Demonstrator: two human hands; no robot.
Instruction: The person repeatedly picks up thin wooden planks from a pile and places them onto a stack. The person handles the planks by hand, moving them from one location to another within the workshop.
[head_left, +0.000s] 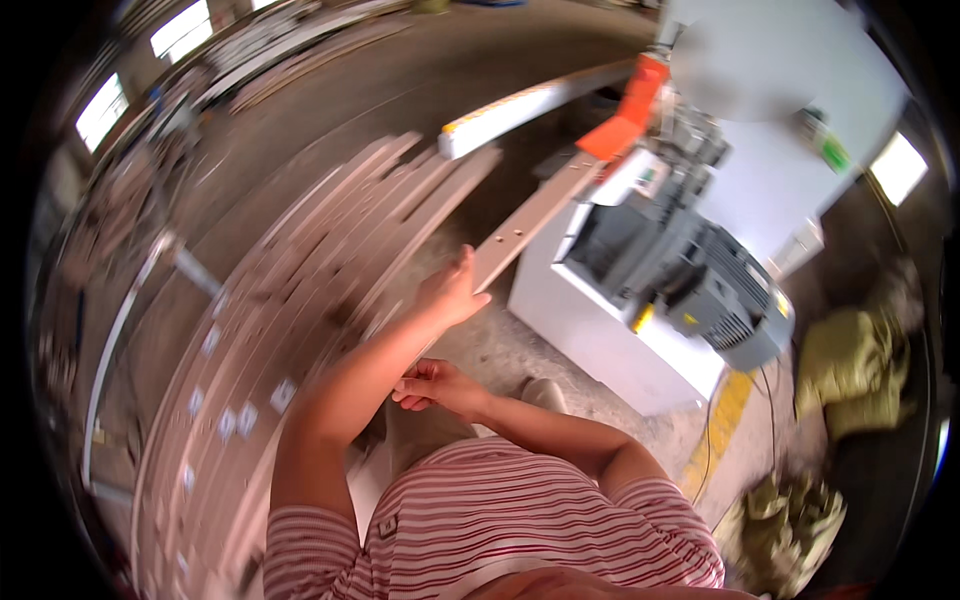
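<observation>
A long brown board (518, 228) with several small holes runs up and to the right, its far part passing under an orange guard on a machine. My left hand (452, 292) is at the near end of this board, with fingers along its left edge and thumb across its end; motion blur softens the grip. Close to my body, my right hand (440, 388) is closed with its fingers curled in. Whether something small sits in those fingers is hidden.
Right of the board stands a white machine (610, 345) with a grey motor (735, 300) and an orange guard (625, 115). Stacked brown boards (290, 290) lie at left. A white beam (520, 112) extends beyond. Greenish sacks (855, 365) and cables lie at right.
</observation>
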